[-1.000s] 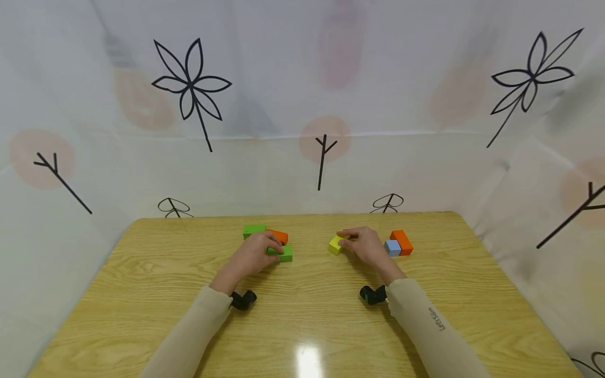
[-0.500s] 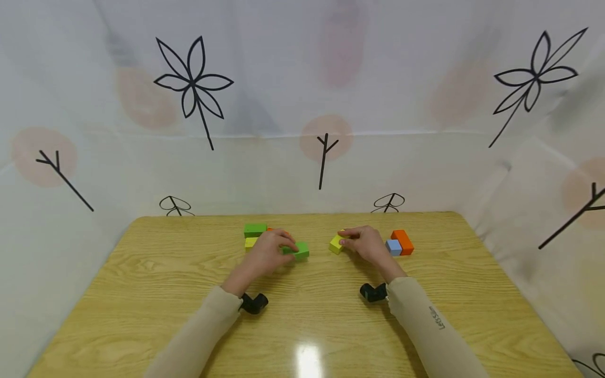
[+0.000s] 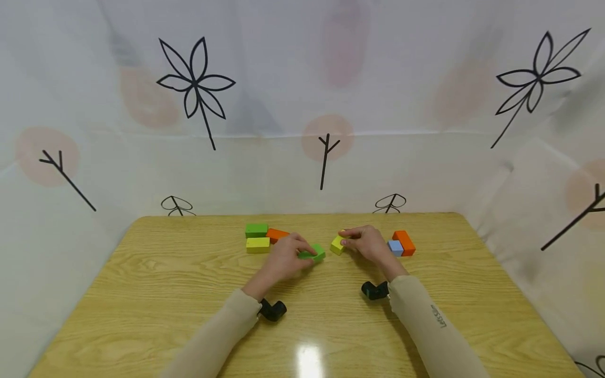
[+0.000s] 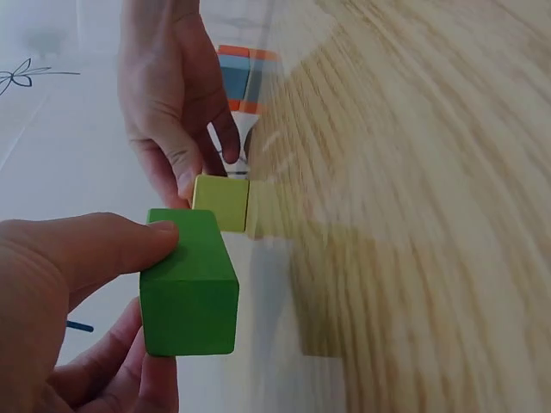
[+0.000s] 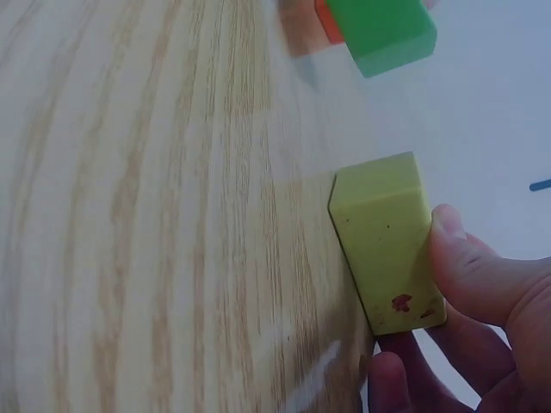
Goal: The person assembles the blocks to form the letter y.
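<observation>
My left hand pinches a green block between thumb and fingers, just left of the table's middle. In the left wrist view the block's square end faces the camera. A short gap away, my right hand pinches a yellow block between thumb and fingers; this block rests on the table and has a small red mark on one face. In the right wrist view, the green block overhangs the wood at the top, with the yellow block below it.
On the left lie a second green block, another yellow block and an orange block. To the right, a blue block sits against a red-orange block. A patterned white cloth hangs behind the wooden table.
My left hand has moved right with the green block, away from the left group and toward the yellow block, uncovering the yellow and orange blocks there. My right hand has stayed in place.
</observation>
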Available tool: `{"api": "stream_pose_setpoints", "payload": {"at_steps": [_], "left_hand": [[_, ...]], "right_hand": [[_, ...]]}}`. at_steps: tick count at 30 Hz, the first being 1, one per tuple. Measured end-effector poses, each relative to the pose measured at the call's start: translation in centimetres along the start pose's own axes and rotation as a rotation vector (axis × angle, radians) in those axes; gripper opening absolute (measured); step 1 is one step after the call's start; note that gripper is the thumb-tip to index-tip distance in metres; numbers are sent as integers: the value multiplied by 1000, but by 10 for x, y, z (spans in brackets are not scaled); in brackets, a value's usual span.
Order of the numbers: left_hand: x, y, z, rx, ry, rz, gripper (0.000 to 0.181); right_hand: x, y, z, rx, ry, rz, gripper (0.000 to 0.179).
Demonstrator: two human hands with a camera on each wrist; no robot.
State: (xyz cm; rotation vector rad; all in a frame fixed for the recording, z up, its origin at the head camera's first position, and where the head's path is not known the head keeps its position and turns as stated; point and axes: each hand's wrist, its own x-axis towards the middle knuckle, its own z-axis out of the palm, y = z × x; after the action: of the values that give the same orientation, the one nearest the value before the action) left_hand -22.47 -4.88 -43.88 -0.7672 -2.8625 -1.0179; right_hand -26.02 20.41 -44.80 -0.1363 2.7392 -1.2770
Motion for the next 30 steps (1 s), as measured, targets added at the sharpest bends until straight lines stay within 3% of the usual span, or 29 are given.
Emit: {"api": "stream_pose_setpoints", "payload": {"at_steps": [18,30], "left_hand": [[11,20,22,-19,-1,-36,18],[19,21,35,-43,22,-55,21]], "right_hand": [[6,3,-3,0,-56,-10,31],[6,2,-4,-5,-59,-5,30]]}}
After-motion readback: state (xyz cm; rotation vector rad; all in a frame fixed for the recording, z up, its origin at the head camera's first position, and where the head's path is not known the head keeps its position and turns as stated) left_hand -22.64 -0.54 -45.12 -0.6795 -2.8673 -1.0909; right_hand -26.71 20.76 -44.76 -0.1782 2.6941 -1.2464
